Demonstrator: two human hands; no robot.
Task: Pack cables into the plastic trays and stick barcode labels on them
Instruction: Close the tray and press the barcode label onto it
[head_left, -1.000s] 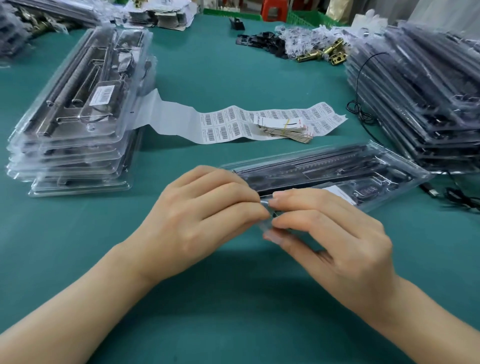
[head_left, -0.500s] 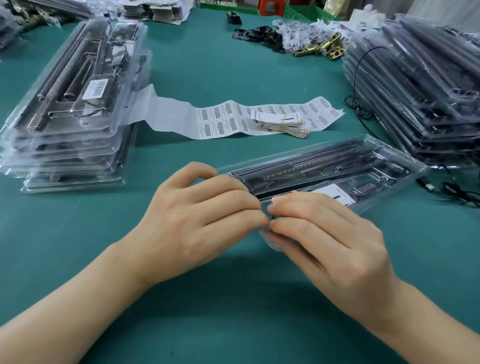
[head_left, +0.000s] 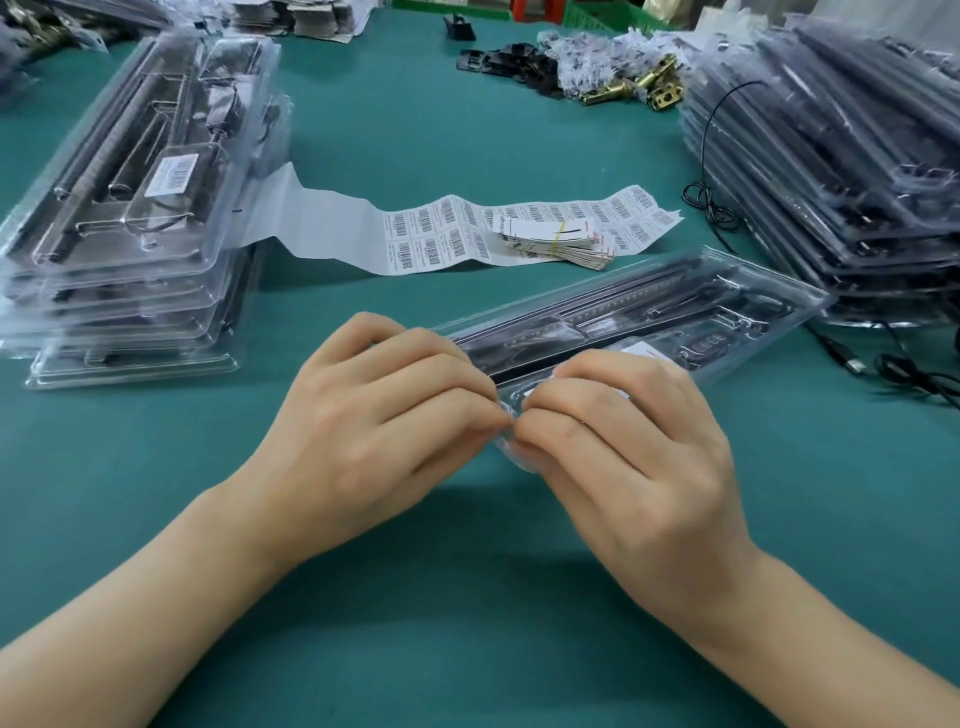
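Both hands (head_left: 511, 426) pinch clear tray (head_left: 727, 306) end; black parts inside.

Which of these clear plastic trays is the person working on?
The single tray lying alone between the left stack and right stack. The left hand and right hand pinch its near end; the stacks lie untouched.

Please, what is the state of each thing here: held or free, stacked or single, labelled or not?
front tray: single, flat on the table, near end held.
left hand: fingers curled, pinching the front tray.
right hand: fingers curled, pinching the front tray.
left stack: stacked, top tray labelled.
right stack: stacked, no label visible.
label sheet: free, spread out, left part blank.
card bundle: banded, lying on the label sheet.
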